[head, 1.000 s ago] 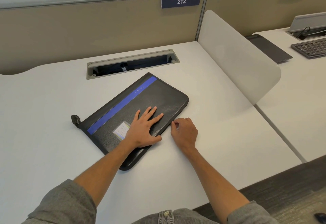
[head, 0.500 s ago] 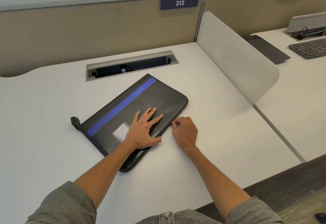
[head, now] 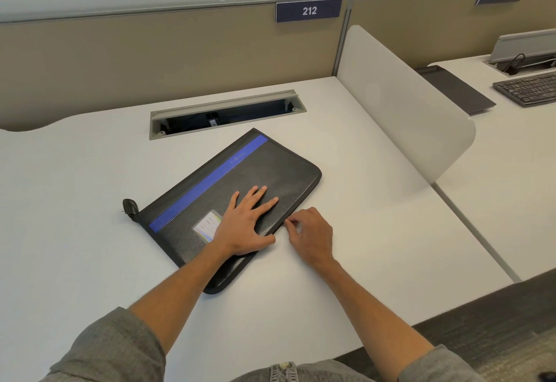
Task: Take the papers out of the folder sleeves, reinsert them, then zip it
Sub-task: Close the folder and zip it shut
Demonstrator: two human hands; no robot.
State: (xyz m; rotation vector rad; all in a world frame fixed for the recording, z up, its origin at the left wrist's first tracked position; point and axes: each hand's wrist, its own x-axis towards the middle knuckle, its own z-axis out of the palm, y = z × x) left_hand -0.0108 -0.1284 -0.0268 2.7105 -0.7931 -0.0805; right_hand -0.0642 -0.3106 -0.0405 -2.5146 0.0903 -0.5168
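- Left hand [head: 243, 225]: laid flat, palm down, on the cover of the folder [head: 234, 201]; fingers straight and spread, pointing away from the person; forearm reaches in from the lower left, grey sleeve pushed up near the elbow.
- Right hand [head: 311, 235]: knuckles up on the desk [head: 376, 246], just beside the folder's near right edge; fingers curled, thumb and forefinger pinched together at that edge. Whether they grasp the zip pull cannot be told; it is hidden by the fingers.
- Folder: black, textured, with a blue stripe [head: 210, 180] along its length and a small label window [head: 207, 225] partly under the left wrist; lies closed and flat, set diagonally across the desk's middle. A dark tab [head: 130, 205] sticks out at its left corner.
- Desk: white, with a long cable slot [head: 227, 114] just beyond the folder's far corner.
- Room: tan partition behind, bearing a sign reading 212 [head: 309, 10]; a white divider panel [head: 400, 111] stands to the right; past it, a second desk with a keyboard [head: 529, 90].
- Edges: bare desk surface lies left of the folder and right of the right hand, up to the divider; the desk's front edge runs close to the person's body.
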